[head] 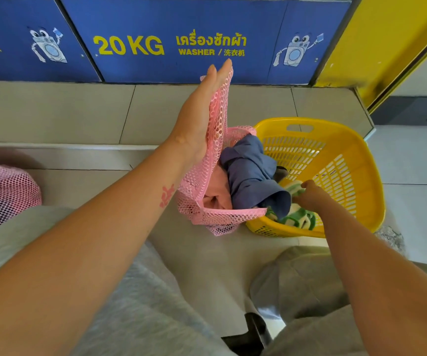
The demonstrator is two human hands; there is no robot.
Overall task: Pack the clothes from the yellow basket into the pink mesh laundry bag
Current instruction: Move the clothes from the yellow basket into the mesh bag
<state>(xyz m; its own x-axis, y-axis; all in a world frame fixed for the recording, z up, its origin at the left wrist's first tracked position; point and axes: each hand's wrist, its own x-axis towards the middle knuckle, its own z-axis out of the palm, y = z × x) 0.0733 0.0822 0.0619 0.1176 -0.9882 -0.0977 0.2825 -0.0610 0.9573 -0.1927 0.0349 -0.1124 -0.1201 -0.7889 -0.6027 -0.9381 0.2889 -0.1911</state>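
With our right hand (309,195) down in the yellow basket (361,181) pinching the green-and-white cloth (301,219), we should lift it clear over the blue garment (250,173) while our flat, open left hand (199,119) props the pink mesh bag (212,176) wide.

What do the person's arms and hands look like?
Both arms are bare, with no sleeves showing. The left arm has a small pink mark near the wrist. The left hand and right hand wear no gloves. I see no rings, watch or bracelets.
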